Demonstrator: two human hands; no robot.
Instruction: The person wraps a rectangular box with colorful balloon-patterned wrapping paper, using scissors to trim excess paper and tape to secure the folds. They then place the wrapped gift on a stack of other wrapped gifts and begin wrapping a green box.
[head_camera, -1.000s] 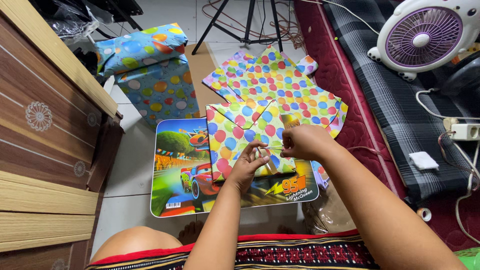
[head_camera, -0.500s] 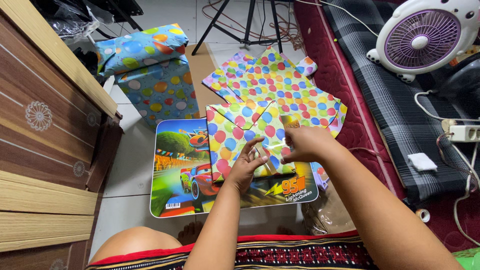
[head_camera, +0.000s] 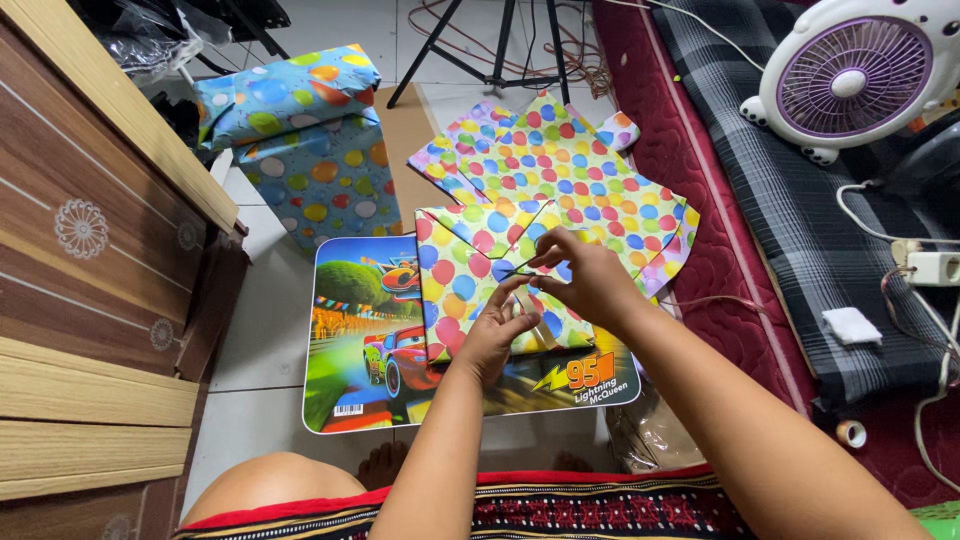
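Parcel (head_camera: 470, 270) lies at the tray's (head_camera: 345, 350) top right corner. Left hand (head_camera: 492, 335) presses its flap, fingers spread. Right hand (head_camera: 585, 280) pinches a tape strip (head_camera: 520, 270). Recommend laying it taut across the seam, then smoothing outward.

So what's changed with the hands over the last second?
The right hand moved left over the wrapped parcel, bringing its fingertips close above the left hand; what it pinches is too small to tell. The left hand stayed pressed on the parcel, which kept its place on the small picture table.
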